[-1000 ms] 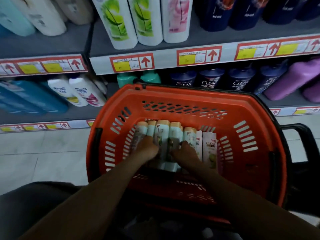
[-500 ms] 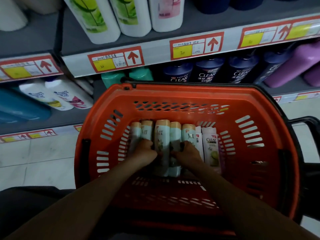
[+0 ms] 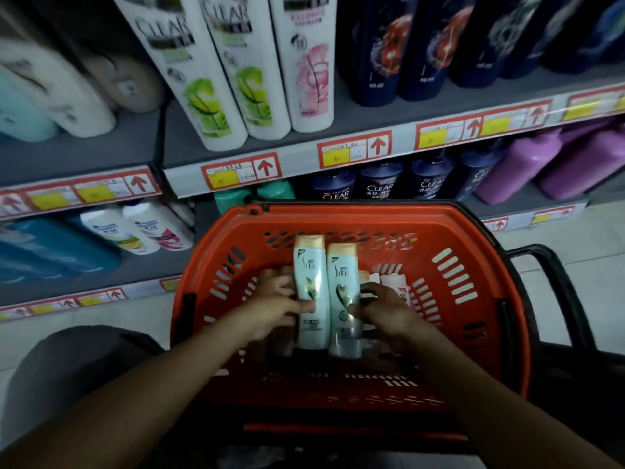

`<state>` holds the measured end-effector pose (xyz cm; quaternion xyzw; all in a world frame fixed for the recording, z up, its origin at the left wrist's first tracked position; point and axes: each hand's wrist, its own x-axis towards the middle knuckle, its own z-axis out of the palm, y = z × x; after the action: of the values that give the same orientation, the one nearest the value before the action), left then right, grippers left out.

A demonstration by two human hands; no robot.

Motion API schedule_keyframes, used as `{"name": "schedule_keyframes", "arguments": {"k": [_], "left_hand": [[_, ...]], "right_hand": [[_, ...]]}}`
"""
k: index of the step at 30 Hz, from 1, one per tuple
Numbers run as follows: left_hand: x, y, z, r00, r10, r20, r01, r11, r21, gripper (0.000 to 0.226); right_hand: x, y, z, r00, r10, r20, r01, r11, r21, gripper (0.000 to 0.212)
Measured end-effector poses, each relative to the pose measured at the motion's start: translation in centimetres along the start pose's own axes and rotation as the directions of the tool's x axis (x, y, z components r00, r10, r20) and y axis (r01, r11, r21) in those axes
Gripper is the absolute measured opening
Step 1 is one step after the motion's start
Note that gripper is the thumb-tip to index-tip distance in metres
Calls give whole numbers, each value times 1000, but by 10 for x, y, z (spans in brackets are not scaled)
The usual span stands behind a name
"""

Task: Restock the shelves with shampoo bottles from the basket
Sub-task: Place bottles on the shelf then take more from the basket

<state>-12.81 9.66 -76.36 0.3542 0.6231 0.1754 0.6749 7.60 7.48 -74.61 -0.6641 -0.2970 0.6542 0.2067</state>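
Note:
An orange plastic basket stands in front of grey shop shelves. Both my hands are inside it. My left hand grips a pale green shampoo bottle with a tan cap, raised above the others. My right hand grips a second bottle of the same kind right beside it. A white and pink bottle and other bottles lie in the basket, mostly hidden behind my hands.
White, dark blue and purple bottles fill the shelves above and behind the basket. Two teal caps stand just behind the basket's far rim. A black handle sticks out at the basket's right. Tiled floor lies to the left.
Both hands have lifted one pale green bottle each up out of the row in the basket. The view has tilted up toward the shelves.

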Motion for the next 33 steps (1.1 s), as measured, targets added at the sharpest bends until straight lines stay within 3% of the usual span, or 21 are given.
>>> {"name": "schedule_keyframes", "arguments": {"k": [6,12,21,28,33], "left_hand": [[-72,58,-11,973,231,-24,-231,973,-22,52],[-151,130,-24,888,459,-32,-458,889,13,61],[-243,245,-67,703,704,-104,-699,710,80,53],[-279,360,-95,491,850,-191,-844,518,139,54],[-272,415,-107,413,867,-277,-858,473,202,49]], "right_hand": [[-75,-64,-10,969,-234,74,231,972,45,31],[-146,-132,-11,895,-435,95,433,900,40,28],[-230,-252,5,684,-716,139,718,695,46,30],[-259,-362,19,458,-889,20,888,458,36,29],[-248,-420,30,392,-919,-39,920,393,-8,30]]}}
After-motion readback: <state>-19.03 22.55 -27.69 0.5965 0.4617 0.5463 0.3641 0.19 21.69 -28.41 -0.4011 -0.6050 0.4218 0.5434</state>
